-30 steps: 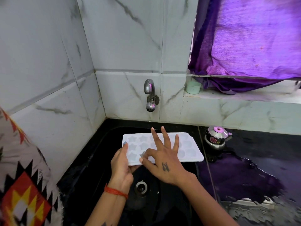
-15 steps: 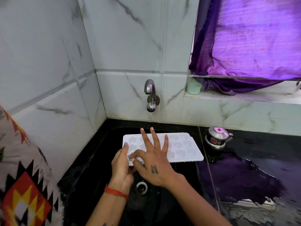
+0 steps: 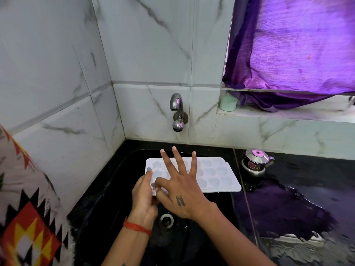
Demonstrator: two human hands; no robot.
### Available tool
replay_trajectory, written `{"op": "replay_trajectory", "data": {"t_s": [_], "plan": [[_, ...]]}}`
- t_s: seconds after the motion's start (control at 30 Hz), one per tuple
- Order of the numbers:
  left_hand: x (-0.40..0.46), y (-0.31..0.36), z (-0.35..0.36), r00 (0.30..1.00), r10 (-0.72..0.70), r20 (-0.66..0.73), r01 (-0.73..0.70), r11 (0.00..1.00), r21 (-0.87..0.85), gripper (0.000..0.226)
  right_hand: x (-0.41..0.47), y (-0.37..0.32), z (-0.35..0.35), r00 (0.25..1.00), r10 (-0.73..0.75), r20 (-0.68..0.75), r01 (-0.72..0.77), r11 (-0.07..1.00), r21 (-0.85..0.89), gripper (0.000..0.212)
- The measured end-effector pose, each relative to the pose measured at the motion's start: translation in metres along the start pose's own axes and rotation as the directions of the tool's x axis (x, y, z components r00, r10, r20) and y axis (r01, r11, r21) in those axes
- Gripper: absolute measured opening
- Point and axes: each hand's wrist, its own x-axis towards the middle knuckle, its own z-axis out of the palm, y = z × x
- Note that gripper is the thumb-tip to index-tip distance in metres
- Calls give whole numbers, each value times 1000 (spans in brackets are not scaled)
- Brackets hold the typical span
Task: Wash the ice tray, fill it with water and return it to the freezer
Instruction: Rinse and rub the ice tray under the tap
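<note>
L hand [image 3: 143, 196] grips the near-left corner of the white ice tray [image 3: 217, 175], thumb on top of the rim, fingers curled under. R hand [image 3: 180, 191] lies over the tray's left part w/ three fingers straight and spread, index finger bent down into a cavity near the L thumb; it holds nothing. Tray is held level over the black sink [image 3: 119, 181], just above the drain [image 3: 166, 220]. Tap [image 3: 177, 112] on the tiled wall behind. Small steel kettle [image 3: 254, 163] on the wet counter [image 3: 307, 189] to the right.
</note>
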Motion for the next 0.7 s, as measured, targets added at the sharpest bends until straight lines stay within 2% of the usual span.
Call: {"op": "replay_trajectory", "data": {"t_s": [0.1, 0.2, 0.3, 0.37, 0.47, 0.6, 0.7], "plan": [[0, 1, -1, 1000, 5, -11, -5, 1000, 15, 36, -1, 0, 4, 1000, 10, -16, -10, 1000, 22, 30], [0, 2, -2, 1000, 2, -11, -2, 1000, 26, 38, 1, -2, 1, 995, 65, 70, -74, 987, 145, 39], [0, 1, -1, 1000, -3, -20, 4, 1000, 23, 38, 3, -2, -6, 980, 98, 172, -131, 972, 194, 29], [0, 1, -1, 1000, -8, -16, 8, 1000, 15, 39, 4, -1, -9, 973, 105, 205, -144, 972, 185, 31], [1, 0, -2, 1000, -5, -6, 5, 1000, 8, 39, 2, -1, -8, 990, 53, 132, -69, 990, 123, 47], [2, -1, -2, 1000, 6, 6, -6, 1000, 22, 36, -2, -2, -2, 998, 19, 66, -21, 1000, 21, 34], [3, 0, -2, 1000, 19, -10, -19, 999, 32, 35, -2, -3, 0, 999, 30, 40, -32, 998, 53, 30]]}}
